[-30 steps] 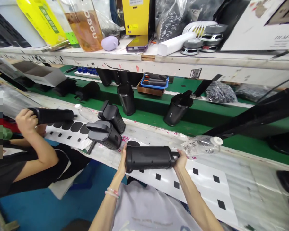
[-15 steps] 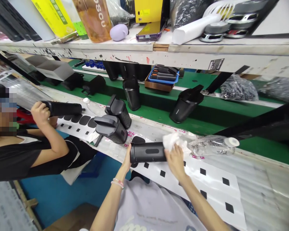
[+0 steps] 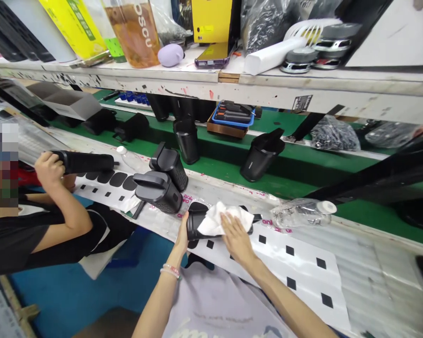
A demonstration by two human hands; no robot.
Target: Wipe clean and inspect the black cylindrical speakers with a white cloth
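A black cylindrical housing (image 3: 193, 224) lies on its side in front of me. My left hand (image 3: 183, 234) is wrapped round its left end. A crumpled white cloth (image 3: 209, 220) is spread over the housing's upper side and hides most of it. My right hand (image 3: 235, 237) grips the cloth and presses it down with its fingers. Two black housings with handles (image 3: 158, 191) (image 3: 169, 164) stand left of my left hand. Under the held housing is a white sheet with black squares (image 3: 303, 281), partly covered by my right arm.
A clear plastic bottle (image 3: 299, 213) lies at right. Black open containers (image 3: 262, 155) (image 3: 186, 140) stand on the green surface behind, near a blue tray (image 3: 232, 115). A white shelf (image 3: 197, 87) overhangs the bench. At left, a co-worker's hand (image 3: 49, 171) holds another black housing (image 3: 86, 162).
My right hand has slid the white cloth leftward from the housing's right end onto its middle, covering the oval panel. My left hand still holds the left end.
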